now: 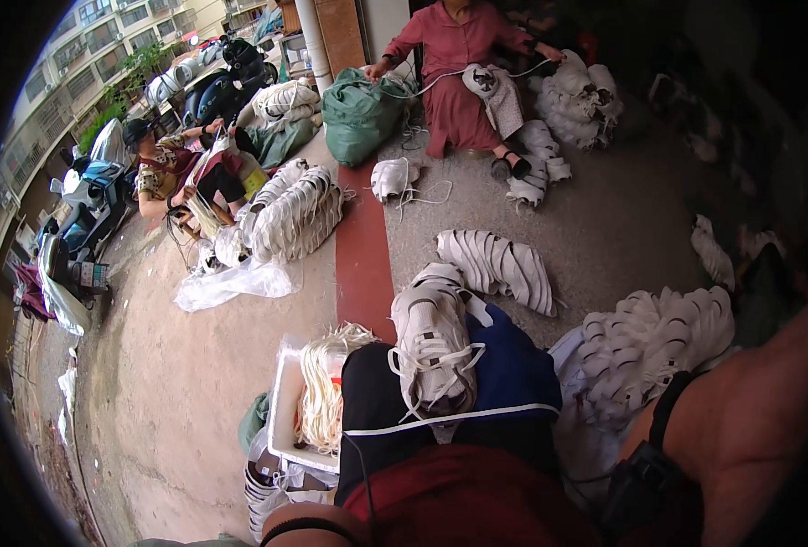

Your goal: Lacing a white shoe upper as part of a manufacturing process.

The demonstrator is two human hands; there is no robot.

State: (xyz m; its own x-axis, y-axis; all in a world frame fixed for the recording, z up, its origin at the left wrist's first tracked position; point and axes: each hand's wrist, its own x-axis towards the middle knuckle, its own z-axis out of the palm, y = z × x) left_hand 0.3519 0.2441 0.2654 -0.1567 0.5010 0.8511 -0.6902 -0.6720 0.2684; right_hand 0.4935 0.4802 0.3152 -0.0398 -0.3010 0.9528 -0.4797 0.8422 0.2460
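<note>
Right forearm [741,428] fills my corner, fingers hidden, can't tell; white shoe upper [433,342] looks light, floppy—I'd pinch its laced edge.

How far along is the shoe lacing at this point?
Done: hard to say. The row of white shoes on the floor ahead may be finished, but their laces cannot be made out. In hand: one white shoe lies on the lap, a lace crossing it with loose ends. Left: likely plenty, judging by the heap of shoes at the right and the bundle of laces in the white tray.
</note>
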